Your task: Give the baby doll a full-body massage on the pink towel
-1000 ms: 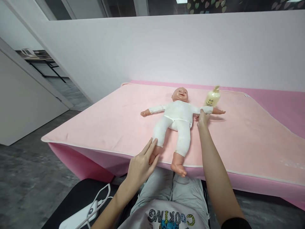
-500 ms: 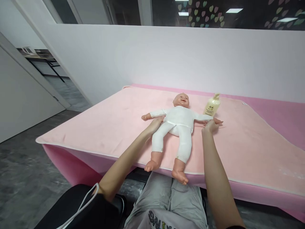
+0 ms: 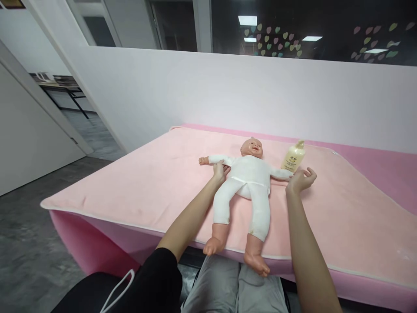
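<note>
A baby doll in a white suit lies face up on a pale pink blanket. Its bare feet reach past the near edge. My left hand rests at the doll's sleeve and side, at image left, with fingers loosely bent and apart. At the end of the doll's other sleeve is my right hand, its fingers curled loosely with gaps between them. It hides the doll's hand there, so any contact is unclear. A pale yellow pump bottle stands just beyond that sleeve.
Behind the bed, a white wall rises to a dark window with heart stickers. Pink cloth shows under the blanket at the right. At far left is a door, and a white cord hangs by my left sleeve.
My right hand has shifted up over the doll's hand, which showed before, and its fingers have lifted. My left hand's fingers have spread. The view has tilted upward slightly.
</note>
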The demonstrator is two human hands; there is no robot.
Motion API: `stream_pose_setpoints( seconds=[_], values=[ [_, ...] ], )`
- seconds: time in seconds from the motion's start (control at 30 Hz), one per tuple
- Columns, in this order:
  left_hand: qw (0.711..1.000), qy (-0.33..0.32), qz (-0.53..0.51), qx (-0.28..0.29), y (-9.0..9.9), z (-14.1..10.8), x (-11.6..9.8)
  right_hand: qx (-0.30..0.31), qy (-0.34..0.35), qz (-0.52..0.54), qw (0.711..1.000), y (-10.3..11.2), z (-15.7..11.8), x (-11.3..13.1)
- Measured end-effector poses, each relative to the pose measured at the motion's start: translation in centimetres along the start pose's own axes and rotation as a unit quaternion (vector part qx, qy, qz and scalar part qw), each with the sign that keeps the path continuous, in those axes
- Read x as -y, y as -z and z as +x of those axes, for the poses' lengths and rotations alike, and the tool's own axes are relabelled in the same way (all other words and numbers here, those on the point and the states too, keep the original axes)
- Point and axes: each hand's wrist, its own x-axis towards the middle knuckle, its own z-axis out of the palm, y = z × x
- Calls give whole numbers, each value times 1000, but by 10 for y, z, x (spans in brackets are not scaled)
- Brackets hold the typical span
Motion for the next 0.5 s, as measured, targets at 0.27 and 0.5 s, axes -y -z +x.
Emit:
stream_pose_setpoints(
  seconds=[0.27,0.5],
  values=[
    [999,10,-35,11,-2,-5,-6,224,143,34,964,51,-48,58],
    [998,34,-44,17,-3,0,-5,278,256,-349,857,168,-164,15]
  ],
)
